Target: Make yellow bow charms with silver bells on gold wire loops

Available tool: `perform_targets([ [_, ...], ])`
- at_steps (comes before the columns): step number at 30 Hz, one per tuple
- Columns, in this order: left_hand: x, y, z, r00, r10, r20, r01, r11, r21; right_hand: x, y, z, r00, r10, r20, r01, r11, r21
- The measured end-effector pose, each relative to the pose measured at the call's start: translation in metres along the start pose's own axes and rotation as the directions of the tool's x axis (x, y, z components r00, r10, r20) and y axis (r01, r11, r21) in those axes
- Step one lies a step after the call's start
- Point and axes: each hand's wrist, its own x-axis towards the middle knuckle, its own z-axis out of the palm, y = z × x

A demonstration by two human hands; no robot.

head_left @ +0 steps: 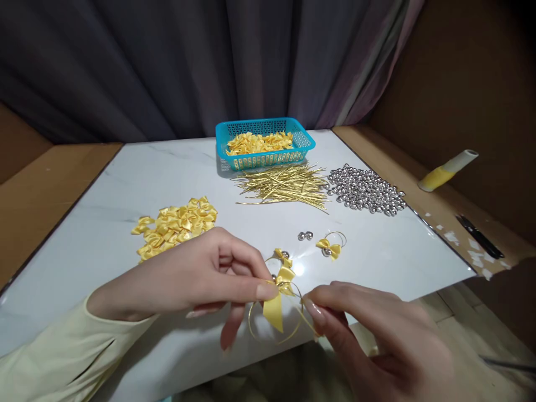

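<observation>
Between thumb and forefinger, my left hand [209,273] pinches a yellow ribbon bow [274,312] with a small silver bell at its middle, partly hidden by the fingertips. A thin gold cord [293,333] loops out from the bow. My right hand [377,329] is closed, thumb and forefinger pinching the cord to the right of the bow. Just beyond my fingers lies another small bow [280,255] with a bell. Farther right rests a bow with a bell and cord loop [330,248]. Two loose silver bells [305,235] sit near it.
A pile of yellow bows [176,226] lies at left. At the back stands a blue basket [310,142] holding yellow pieces, with gold cords [288,187] in front and a heap of silver bells [366,190] beside them. A black pen-like tool [479,237] lies on the right ledge.
</observation>
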Motion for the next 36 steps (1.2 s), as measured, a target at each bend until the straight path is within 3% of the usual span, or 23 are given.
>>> perform_targets([
  [10,-0.001,-0.007,-0.005,0.999,0.026,0.028,-0.025,0.998,-0.05,-0.001,0.003,0.009,0.995,-0.053,-0.085,0.055,0.998,0.014],
  [36,-0.001,-0.007,-0.005,0.997,0.066,0.038,-0.061,0.989,-0.132,0.001,0.001,0.013,0.989,-0.072,-0.13,0.083,0.993,0.081],
])
